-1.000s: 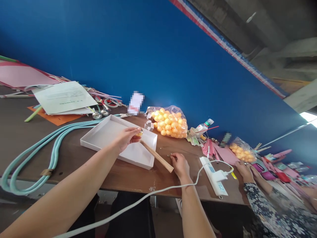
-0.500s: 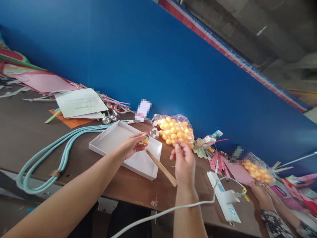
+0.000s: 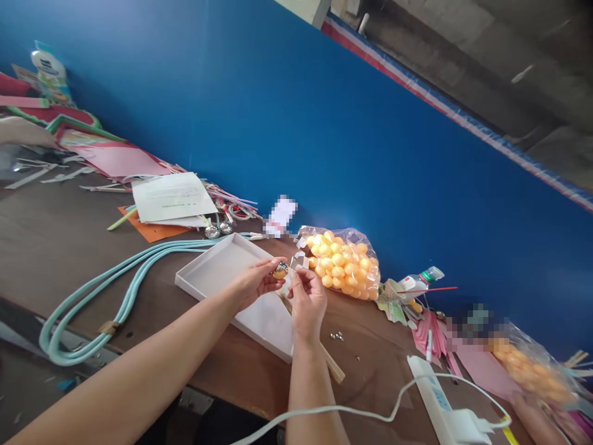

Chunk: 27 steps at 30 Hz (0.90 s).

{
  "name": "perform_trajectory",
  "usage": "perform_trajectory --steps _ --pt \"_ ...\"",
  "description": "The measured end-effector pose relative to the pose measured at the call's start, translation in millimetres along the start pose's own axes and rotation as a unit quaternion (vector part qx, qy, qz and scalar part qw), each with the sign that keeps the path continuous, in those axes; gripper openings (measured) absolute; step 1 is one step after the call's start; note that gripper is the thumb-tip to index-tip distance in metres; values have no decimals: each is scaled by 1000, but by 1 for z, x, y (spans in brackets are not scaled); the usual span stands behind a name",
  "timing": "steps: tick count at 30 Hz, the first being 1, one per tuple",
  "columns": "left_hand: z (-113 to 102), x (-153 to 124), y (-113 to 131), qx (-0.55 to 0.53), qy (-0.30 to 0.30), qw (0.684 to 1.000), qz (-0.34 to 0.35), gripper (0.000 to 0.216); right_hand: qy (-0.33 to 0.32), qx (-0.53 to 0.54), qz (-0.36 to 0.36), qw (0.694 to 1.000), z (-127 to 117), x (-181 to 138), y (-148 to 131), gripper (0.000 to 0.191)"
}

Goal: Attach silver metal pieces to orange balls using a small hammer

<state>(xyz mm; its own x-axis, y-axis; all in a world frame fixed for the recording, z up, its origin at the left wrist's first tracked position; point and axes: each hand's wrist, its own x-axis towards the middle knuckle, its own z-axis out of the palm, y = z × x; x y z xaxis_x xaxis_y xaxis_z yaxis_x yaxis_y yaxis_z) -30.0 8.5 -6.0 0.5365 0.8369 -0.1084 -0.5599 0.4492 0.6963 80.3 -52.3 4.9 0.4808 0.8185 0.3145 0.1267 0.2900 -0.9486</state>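
My left hand (image 3: 254, 285) pinches a shiny metal ball (image 3: 280, 270) between thumb and fingers, above a shallow white box lid (image 3: 266, 327). Close against the ball's right side is my right hand (image 3: 307, 303), its thumb and forefinger pressed together. Whatever they hold, if anything, is too small to name. Beneath my right hand and forearm lies a wooden stick (image 3: 334, 371), partly hidden. Several tiny silver pieces (image 3: 336, 337) lie on the table to the right. Two similar shiny balls (image 3: 218, 230) rest behind the lid beside looped light-blue cords (image 3: 134, 272).
A clear bag of orange-yellow balls (image 3: 340, 262) stands behind my hands. To the right are a bottle (image 3: 417, 283), a power strip (image 3: 435, 402) and a white cable (image 3: 361, 413) crossing my right forearm. Other people's hands show at far left (image 3: 25, 133) and lower right (image 3: 540, 417).
My right hand has moved left, from beside the bag to the metal ball in my left hand. The view has shifted, and another person's hand now shows at far left.
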Motion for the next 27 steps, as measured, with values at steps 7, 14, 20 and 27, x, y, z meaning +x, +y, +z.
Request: perform_trajectory --steps 7,14,20,27 --pt "0 -2 2 12 1 1000 12 28 -30 42 58 997 -2 -1 0 22" --pt "-4 0 -1 21 -25 999 25 31 -69 194 176 963 -2 3 3 25" --pt "-3 0 0 48 -17 998 25 33 -76 242 240 937 -3 5 3 29" --pt "1 -3 1 87 9 996 33 36 -80 238 258 933 -6 5 7 29"
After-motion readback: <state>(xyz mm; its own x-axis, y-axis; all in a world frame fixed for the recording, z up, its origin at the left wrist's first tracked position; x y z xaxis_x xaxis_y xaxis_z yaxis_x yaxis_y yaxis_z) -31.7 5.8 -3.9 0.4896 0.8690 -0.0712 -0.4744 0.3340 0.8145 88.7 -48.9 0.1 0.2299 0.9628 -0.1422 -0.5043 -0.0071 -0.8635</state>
